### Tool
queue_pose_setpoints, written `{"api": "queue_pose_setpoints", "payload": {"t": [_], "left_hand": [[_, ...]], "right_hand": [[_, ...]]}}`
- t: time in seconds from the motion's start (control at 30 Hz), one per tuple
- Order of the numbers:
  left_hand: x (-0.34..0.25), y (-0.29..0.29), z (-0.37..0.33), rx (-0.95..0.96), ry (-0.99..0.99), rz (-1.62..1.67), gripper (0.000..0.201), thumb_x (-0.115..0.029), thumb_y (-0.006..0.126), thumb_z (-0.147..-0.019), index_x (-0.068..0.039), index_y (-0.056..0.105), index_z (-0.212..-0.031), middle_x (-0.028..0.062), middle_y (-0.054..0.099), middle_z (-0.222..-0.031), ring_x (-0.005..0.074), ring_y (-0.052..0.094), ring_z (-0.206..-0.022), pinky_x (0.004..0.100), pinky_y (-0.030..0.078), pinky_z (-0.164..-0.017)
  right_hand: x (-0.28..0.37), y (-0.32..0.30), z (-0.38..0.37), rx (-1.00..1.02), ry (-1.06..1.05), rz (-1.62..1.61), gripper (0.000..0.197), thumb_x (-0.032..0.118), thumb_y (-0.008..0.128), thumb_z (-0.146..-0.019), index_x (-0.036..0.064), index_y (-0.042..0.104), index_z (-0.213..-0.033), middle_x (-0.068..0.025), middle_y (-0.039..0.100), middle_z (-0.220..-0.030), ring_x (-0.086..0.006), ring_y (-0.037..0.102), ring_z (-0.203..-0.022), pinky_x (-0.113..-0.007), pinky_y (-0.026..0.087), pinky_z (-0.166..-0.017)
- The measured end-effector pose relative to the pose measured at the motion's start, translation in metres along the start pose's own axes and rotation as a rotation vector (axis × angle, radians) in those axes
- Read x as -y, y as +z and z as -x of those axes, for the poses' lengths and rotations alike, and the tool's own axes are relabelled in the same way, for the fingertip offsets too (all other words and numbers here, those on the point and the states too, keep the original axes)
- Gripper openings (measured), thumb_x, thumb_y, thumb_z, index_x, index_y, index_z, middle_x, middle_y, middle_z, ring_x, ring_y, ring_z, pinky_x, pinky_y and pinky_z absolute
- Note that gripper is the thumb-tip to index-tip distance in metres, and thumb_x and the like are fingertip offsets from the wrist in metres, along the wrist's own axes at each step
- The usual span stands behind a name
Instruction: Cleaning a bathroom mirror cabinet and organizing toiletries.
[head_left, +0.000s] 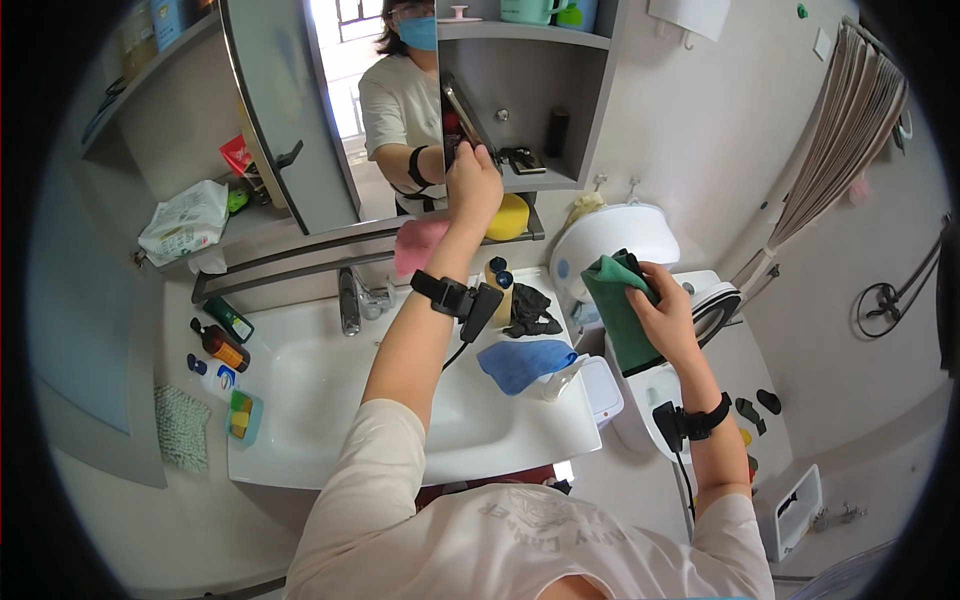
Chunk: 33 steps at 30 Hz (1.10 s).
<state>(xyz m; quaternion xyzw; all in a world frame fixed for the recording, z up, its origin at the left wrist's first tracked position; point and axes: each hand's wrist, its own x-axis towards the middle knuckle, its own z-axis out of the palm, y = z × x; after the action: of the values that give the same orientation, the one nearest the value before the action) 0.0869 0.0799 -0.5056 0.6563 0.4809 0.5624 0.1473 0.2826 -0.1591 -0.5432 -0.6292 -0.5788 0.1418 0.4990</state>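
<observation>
The right hand point(668, 315) holds a green cloth point(615, 310), soft and folded into a thick oblong with a darker edge, in front of the rounded white toilet lid point(610, 235). Its fingers bend over the upper side of the cloth and pinch it against the palm side. The left hand point(474, 185) reaches up to the grey cabinet point(545, 85), beside the smooth, glossy mirror point(350, 190). Its fingers curl close together at the lower end of a long dark object point(464, 105) with a shiny edge; I cannot tell whether they grip it.

Below the left hand, a flat metal rail point(310, 256) carries a limp pink cloth point(420, 245) and a rounded yellow object point(508, 217). The white sink point(290, 390) is smooth and glossy, with a shiny metal faucet point(349, 300) at its back. A rumpled blue cloth point(525, 366) and a crumpled black bundle point(533, 312) lie on its right side. On the left stand or lean a green bottle point(230, 320), a brown bottle point(220, 346) and a white bottle point(214, 377), near a nubby, pale green mat point(182, 428). At far right hangs a pleated curtain point(830, 130), gathered into narrow folds.
</observation>
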Motion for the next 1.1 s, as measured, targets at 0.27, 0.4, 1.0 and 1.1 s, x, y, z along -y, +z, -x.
{"api": "queue_pose_setpoints", "payload": {"t": [0.27, 0.4, 1.0, 1.1], "left_hand": [[0.002, 0.004, -0.004, -0.115, 0.061, 0.077, 0.023, -0.019, 0.049, -0.096, 0.003, 0.054, -0.089, 0.0297, 0.063, -0.084, 0.0483, 0.061, -0.084, 0.0546, 0.046, -0.074], [-0.004, 0.012, -0.002, -0.127, 0.061, 0.105, 0.02, -0.017, 0.054, -0.094, 0.003, 0.052, -0.095, 0.0276, 0.063, -0.083, 0.0473, 0.061, -0.082, 0.0554, 0.046, -0.072], [-0.021, 0.016, 0.002, -0.199, 0.06, 0.276, 0.035, -0.005, 0.063, -0.085, 0.004, 0.047, -0.114, 0.0273, 0.06, -0.105, 0.0452, 0.058, -0.1, 0.0476, 0.045, -0.087], [-0.026, 0.008, 0.007, -0.169, 0.053, 0.257, 0.034, -0.004, 0.061, -0.087, 0.004, 0.044, -0.116, 0.0294, 0.06, -0.104, 0.0461, 0.058, -0.098, 0.048, 0.046, -0.085]], "right_hand": [[-0.007, 0.005, -0.003, 0.056, -0.017, -0.057, 0.034, 0.004, 0.06, -0.088, -0.0034, 0.055, -0.12, -0.0155, 0.067, -0.101, -0.0167, 0.063, -0.091, -0.028, 0.05, -0.079], [-0.014, -0.001, -0.002, 0.024, -0.041, -0.036, 0.034, 0.002, 0.059, -0.088, -0.0043, 0.054, -0.121, -0.0131, 0.067, -0.102, -0.0143, 0.061, -0.092, -0.027, 0.048, -0.08], [-0.021, -0.002, -0.006, 0.087, 0.006, -0.096, 0.034, 0.001, 0.058, -0.09, -0.0057, 0.052, -0.123, -0.0126, 0.062, -0.107, -0.0161, 0.057, -0.099, -0.026, 0.044, -0.089], [-0.02, -0.002, -0.006, 0.104, -0.003, -0.089, 0.034, 0.0, 0.058, -0.09, -0.0058, 0.051, -0.123, -0.0125, 0.062, -0.108, -0.0162, 0.057, -0.101, -0.026, 0.044, -0.089]]}}
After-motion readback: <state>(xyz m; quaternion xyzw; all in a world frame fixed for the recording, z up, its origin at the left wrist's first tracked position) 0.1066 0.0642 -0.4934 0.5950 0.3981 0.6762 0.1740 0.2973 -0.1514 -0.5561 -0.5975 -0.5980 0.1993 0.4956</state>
